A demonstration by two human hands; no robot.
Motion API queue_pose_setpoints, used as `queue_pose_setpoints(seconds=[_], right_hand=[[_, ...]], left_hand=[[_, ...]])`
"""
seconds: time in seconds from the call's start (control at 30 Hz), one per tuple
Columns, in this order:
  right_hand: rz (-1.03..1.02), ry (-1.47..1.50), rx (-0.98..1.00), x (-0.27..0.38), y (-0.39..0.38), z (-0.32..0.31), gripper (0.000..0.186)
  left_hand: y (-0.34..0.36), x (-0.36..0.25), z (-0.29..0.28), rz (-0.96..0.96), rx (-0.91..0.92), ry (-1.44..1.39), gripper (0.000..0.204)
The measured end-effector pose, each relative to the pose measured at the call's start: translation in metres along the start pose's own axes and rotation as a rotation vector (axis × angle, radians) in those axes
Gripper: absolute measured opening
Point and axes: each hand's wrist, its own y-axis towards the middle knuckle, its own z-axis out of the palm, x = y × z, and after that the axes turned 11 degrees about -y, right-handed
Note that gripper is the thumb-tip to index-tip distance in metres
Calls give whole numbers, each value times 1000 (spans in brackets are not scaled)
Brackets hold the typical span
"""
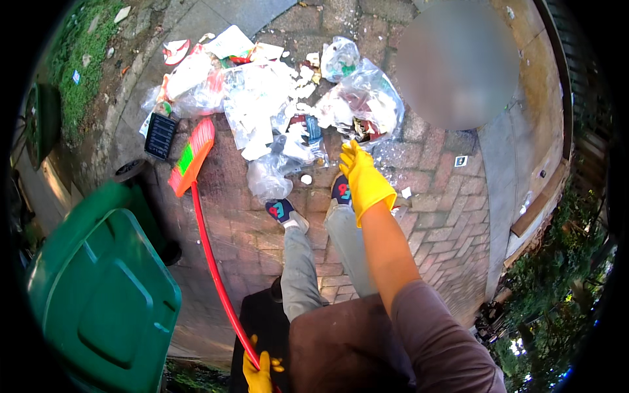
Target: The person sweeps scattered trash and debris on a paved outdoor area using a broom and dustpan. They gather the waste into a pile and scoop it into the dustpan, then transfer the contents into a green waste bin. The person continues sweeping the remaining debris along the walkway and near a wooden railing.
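Observation:
My left hand (257, 376), in a yellow rubber glove at the lower edge, is closed round the red handle of a broom (211, 252). The broom's orange and green bristle head (192, 157) rests on the paving near the litter. In a matching yellow glove, my right hand (364, 178) reaches down above my foot, fingers stretched out and apart, with nothing visible in them. Just past its fingertips lies a clear plastic bag (386, 98) with food scraps and dark bits inside. Whether the fingertips touch the bag, I cannot tell.
Loose litter (259, 98) of white paper, plastic and scraps spreads over the brick paving (419, 229). A black tray (159, 136) lies at its left. The green wheeled bin (111, 288) stands at the left. A low wall edge (540, 200) runs along the right.

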Motion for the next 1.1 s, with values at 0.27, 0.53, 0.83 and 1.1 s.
queue_pose_setpoints(seconds=[0.27, 0.53, 0.83, 1.1], right_hand=[[-219, 6, 69, 123, -112, -63, 21], [-357, -357, 274, 202, -174, -95, 30], [-517, -241, 556, 207, -287, -99, 31], [-525, -492, 608, 221, -392, -106, 33]], left_hand=[[17, 59, -38, 61, 53, -126, 51], [31, 81, -42, 148, 100, -277, 50], [34, 1, -13, 1003, -480, 469, 66], [86, -221, 210, 938, 307, 296, 95]])
